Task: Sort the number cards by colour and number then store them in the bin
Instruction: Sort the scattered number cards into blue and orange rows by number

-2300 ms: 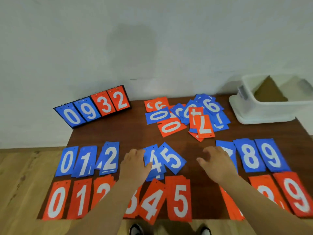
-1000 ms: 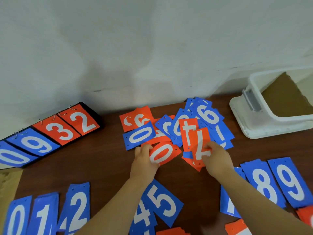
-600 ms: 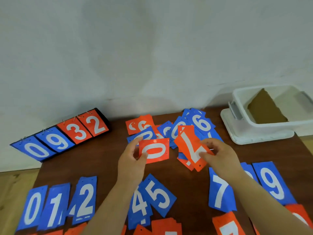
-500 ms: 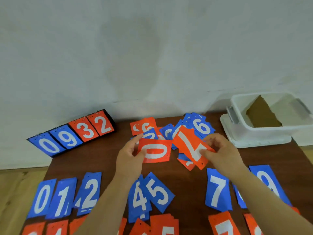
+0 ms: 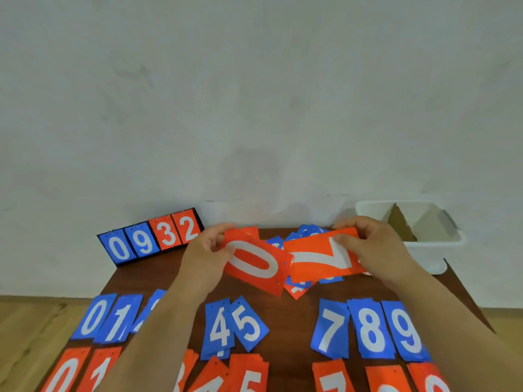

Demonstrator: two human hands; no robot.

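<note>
Head-camera footage shows two orange cards lifted clear of the unsorted pile (image 5: 304, 244) at the back of the table (image 5: 285, 321); a second earlier both were only being fingered where they lay. The orange 0 card (image 5: 256, 263) is pinched at its left end by the left hand (image 5: 203, 250), fingers closed on it, and the orange 7 card (image 5: 322, 257) is gripped at its right end by the right hand (image 5: 373, 244), thumb pressed across the digit. Both cards are held flat above the pile, their inner ends overlapping.

With both digits now readable, placement is judged to be the step in hand. The orange 0 stack (image 5: 65, 374) lies at the near left corner, well below and left of the left hand, and the orange 7 stack (image 5: 331, 377) sits near the front edge, below the right hand. The blue row, from the blue 0 stack (image 5: 93, 316) to the blue 9 stack (image 5: 404, 332), lies between the hands and the orange row. The white bin (image 5: 435, 250) stands just beyond the right hand and holds no cards that can be seen, so storing appears not yet begun.
</note>
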